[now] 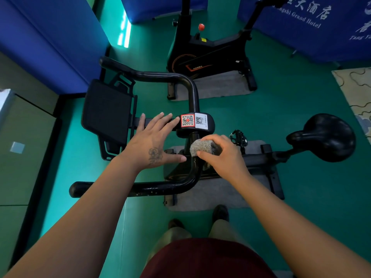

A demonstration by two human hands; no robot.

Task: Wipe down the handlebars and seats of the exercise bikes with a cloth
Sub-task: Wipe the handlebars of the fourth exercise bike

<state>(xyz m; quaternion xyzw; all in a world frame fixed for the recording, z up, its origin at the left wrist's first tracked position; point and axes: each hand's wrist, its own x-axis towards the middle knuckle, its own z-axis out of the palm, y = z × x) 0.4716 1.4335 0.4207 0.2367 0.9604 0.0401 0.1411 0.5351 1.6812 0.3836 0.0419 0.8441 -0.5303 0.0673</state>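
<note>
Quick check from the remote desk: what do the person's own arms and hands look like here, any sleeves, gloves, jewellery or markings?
Both forearms are bare, with no sleeves, gloves, watch or rings visible. The left hand carries a dark flower-shaped tattoo on its back, near the wrist. The right hand shows no markings. Below, a dark red top and khaki trousers are in view.

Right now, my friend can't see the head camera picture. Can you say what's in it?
A person's right hand grips a grey cloth against the black handlebars of an exercise bike, while the left hand rests open, fingers spread, near the QR stickers. The black seat is to the right, and a second bike stands behind on the green floor.
</note>
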